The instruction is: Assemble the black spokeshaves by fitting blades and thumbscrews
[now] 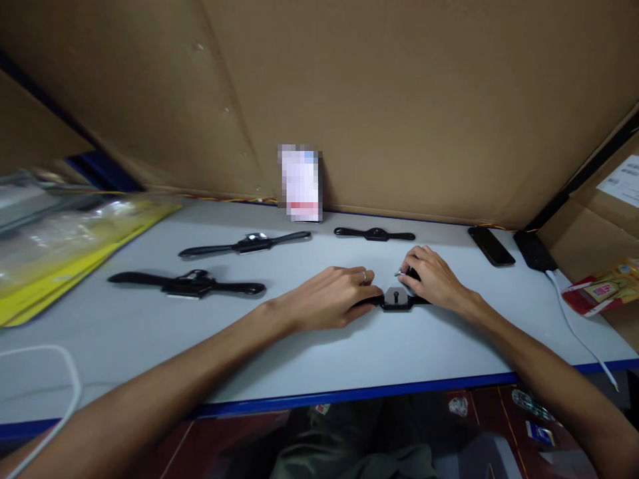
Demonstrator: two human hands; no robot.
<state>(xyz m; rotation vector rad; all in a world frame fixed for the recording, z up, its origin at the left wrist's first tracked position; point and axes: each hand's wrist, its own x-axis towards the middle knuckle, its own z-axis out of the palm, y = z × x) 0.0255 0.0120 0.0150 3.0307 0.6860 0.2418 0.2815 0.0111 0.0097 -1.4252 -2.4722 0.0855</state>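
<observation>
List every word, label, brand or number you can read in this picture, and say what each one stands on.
No text here can be read.
Card standing against the cardboard wall: blurred out.
White label on the cardboard box at right: print too small.
Red and yellow packet at the table's right edge: print too blurred.
Watch under the left hand and right hand: no marking legible.

A pale grey bench (pixel 309 359) with a blue front edge stands against a cardboard wall. On it lie four black watches: one (pixel 187 284) at the left, one (pixel 245 243) behind it, one (pixel 374 234) near the back, and one (pixel 396 299) in the middle under the hands. A small card (pixel 299 182) leans at the back. At the right lie a dark phone (pixel 491 246), a black block (pixel 534 251) with a white cable (pixel 574 326), and a red packet (pixel 599 291). Yellow-edged plastic bags (pixel 64 253) cover the left end.
</observation>
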